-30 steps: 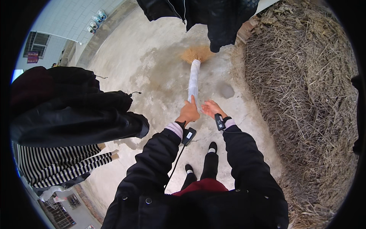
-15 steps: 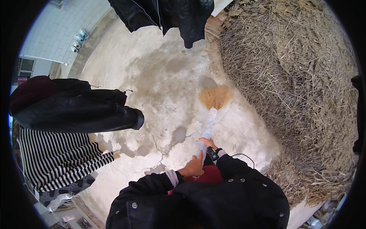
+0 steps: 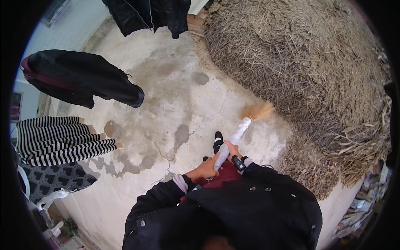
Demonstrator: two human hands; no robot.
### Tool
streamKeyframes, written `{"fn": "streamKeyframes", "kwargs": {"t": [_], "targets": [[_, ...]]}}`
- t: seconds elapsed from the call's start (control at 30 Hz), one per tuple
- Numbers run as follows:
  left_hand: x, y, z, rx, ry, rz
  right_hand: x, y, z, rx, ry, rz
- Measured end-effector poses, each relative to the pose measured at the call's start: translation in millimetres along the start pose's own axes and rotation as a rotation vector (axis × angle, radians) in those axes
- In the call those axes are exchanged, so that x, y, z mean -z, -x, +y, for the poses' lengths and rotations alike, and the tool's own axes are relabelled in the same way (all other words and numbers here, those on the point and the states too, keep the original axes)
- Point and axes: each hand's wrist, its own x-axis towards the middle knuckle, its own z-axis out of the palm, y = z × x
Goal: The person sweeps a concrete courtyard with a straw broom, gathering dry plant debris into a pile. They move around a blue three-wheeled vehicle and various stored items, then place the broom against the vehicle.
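Observation:
A broom [image 3: 237, 134] with a white-wrapped handle and tan bristles slants away from me toward the right. My left hand [image 3: 207, 167] grips the near end of its handle. Farther up, my right hand [image 3: 232, 150] is closed round the same handle. The fanned bristles [image 3: 257, 111] look smeared by motion, beside the edge of a straw heap [image 3: 300, 62]. Beneath the broom lies a pale, cracked concrete floor [image 3: 216, 98] with grey damp patches. A black shoe [image 3: 218, 141] of mine shows left of the handle.
Dark jackets [image 3: 79, 77] hang on the left, and a black leather jacket [image 3: 146, 16] at the far side. A striped garment [image 3: 62, 139] and a grey patterned cloth [image 3: 58, 179] hang nearer. Mixed litter [image 3: 361, 204] lies at the lower right.
The bristles have swung right, closer to the straw heap, and the handle leans further right. Both hands keep their hold. The whole view has shifted, and my shoes have come into sight.

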Motion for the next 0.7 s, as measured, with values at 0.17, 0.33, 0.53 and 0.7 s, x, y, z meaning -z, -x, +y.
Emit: {"fn": "streamKeyframes", "kwargs": {"t": [0.17, 0.33, 0.53, 0.7], "targets": [[-51.7, 32.5, 20.2, 0.239, -0.013, 0.235, -43.9, 55.5, -2.8, 0.117, 0.336, -0.140], [-100.7, -12.4, 26.5, 0.303, 0.038, 0.361, -10.1, 50.1, -19.3, 0.123, 0.712, -0.220], [-217.9, -112.8, 102.0, 0.233, 0.029, -0.033, 203.2, -12.2, -40.5, -0.104, 0.483, -0.188], [-299.5, -195.9, 200.6, 0.073, -0.035, -0.256, 401.0, -48.3, -86.0, -0.092, 0.129, 0.016]]}}
